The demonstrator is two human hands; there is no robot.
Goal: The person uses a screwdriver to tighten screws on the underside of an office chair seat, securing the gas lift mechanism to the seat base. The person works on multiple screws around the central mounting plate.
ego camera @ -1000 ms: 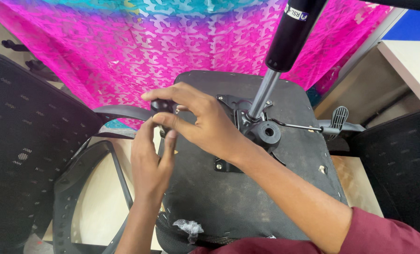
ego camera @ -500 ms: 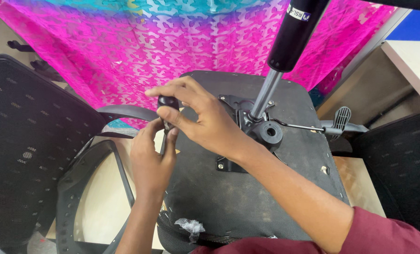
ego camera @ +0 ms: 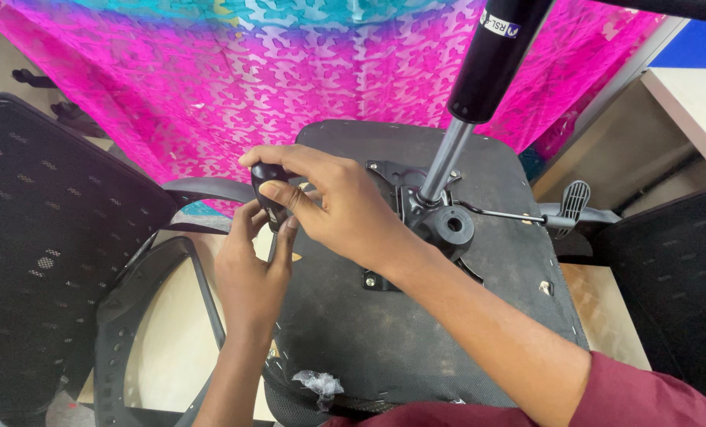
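- Right hand (ego camera: 345,209) reaches across the upturned chair seat (ego camera: 416,332), its fingers curled over a small black knob (ego camera: 267,183) at the seat's left edge, grasping it.
- Left hand (ego camera: 251,269) comes up from below the knob, fingertips touching its underside; whether it grips I cannot tell.
- Black armrest (ego camera: 210,190) juts left from the seat, just beside the knob.
- Metal mechanism plate (ego camera: 424,221) sits mid-seat, with the gas cylinder (ego camera: 487,71) rising from it and a lever (ego camera: 574,202) pointing right.
- Pink patterned cloth (ego camera: 210,87) hangs behind.
- Mesh chair back (ego camera: 44,237) lies at left.
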